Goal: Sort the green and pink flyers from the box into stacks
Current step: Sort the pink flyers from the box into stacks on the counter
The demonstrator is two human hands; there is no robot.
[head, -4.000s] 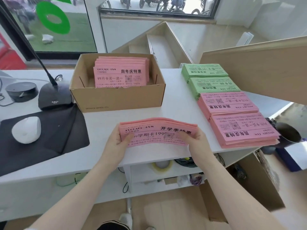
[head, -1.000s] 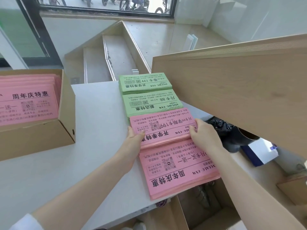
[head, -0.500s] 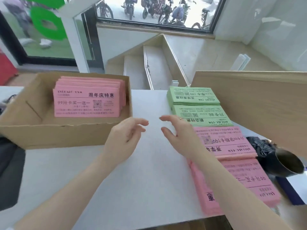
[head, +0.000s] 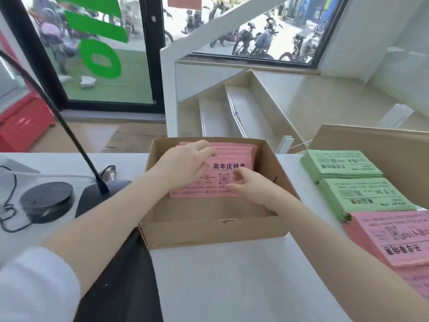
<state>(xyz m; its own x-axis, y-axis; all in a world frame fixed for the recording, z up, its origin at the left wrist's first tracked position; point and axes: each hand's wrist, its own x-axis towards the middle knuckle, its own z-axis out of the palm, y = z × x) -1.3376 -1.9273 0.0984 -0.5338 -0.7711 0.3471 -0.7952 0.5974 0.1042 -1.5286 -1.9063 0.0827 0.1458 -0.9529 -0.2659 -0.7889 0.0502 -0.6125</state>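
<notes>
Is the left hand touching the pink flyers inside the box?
Touching. In the head view the left hand lies directly on the pink flyers in the box, its fingers overlapping the top sheets with no gap visible.

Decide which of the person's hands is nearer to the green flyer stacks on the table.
Right. The right hand is in the box on the pink flyers, on the side toward the green stacks; the left hand lies farther left.

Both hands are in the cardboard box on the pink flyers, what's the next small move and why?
Probably pinch a batch off the pink flyers and lift it out of the brown cardboard box: the left hand and right hand rest on them without clearly gripping, and a sorted pink stack waits at right.
</notes>
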